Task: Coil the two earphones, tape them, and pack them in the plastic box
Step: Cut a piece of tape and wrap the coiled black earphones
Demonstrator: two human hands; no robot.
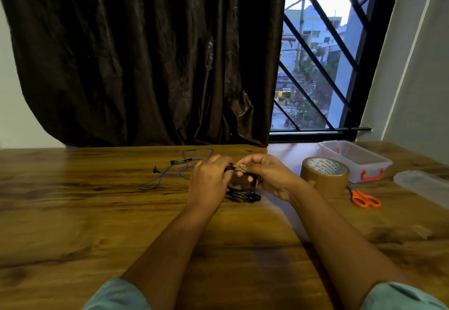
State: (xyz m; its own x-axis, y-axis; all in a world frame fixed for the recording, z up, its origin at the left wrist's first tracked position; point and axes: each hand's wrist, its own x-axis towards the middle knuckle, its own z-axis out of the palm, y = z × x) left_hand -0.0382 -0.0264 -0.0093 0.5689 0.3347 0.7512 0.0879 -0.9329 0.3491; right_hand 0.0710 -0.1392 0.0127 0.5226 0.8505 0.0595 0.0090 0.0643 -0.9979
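Head view: left hand [209,181] and right hand [272,176] both pinch the coiled black earphone cable [243,190], so its loops hold together for taping; brown tape roll [324,176] sits just beside.

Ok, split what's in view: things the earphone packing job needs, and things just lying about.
Job: black earphone, coiled, gripped by left hand and right hand; purple earphone, uncoiled; tape roll; scissors, probably for the tape; plastic box; lid.
Just there: curtain; window grille.
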